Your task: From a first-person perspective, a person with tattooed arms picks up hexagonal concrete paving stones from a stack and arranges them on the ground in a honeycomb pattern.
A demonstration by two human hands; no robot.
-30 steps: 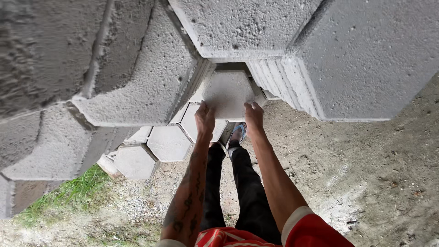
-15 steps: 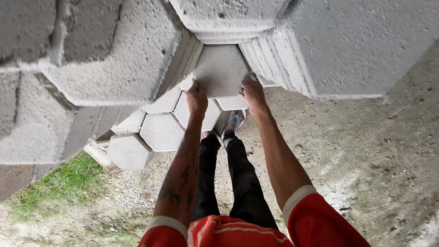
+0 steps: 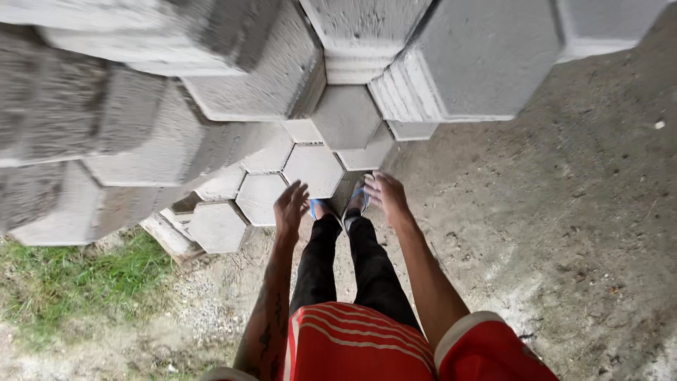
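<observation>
Right now both hands are empty and spread, fingers apart, held out in front of the body with nothing gripped. Left hand [image 3: 290, 209] hangs at about 9 o'clock of the feet, its fingertips just short of the lowest hexagonal blocks; right hand [image 3: 384, 194] sits at about 3 o'clock of the feet, palm down, over bare ground near the foot of the stack.

Grey hexagonal concrete paving blocks [image 3: 312, 169] stand stacked on edge at 12 o'clock from the hands, their six-sided faces turned toward the camera. Nearest the left hand is one pale hexagon [image 3: 261, 198] at its 10 o'clock, close by but not touched. A darker hexagon [image 3: 345, 116] sits higher, at 12 o'clock between the two hands, recessed among the larger near blocks. Big blurred blocks [image 3: 465, 63] loom close to the camera across the top of the view, from 10 o'clock round to 2 o'clock.

Below the hands, black trouser legs [image 3: 352, 261] run down to blue-strapped sandals [image 3: 356, 201], which stand right at the base of the stack. Red shorts with white stripes [image 3: 352, 346] fill 6 o'clock. Dirt ground [image 3: 564, 212] spreads to 3 o'clock; a grass patch [image 3: 70, 282] lies at 8 o'clock, beside a wooden pallet edge [image 3: 166, 236] under the lowest blocks.
</observation>
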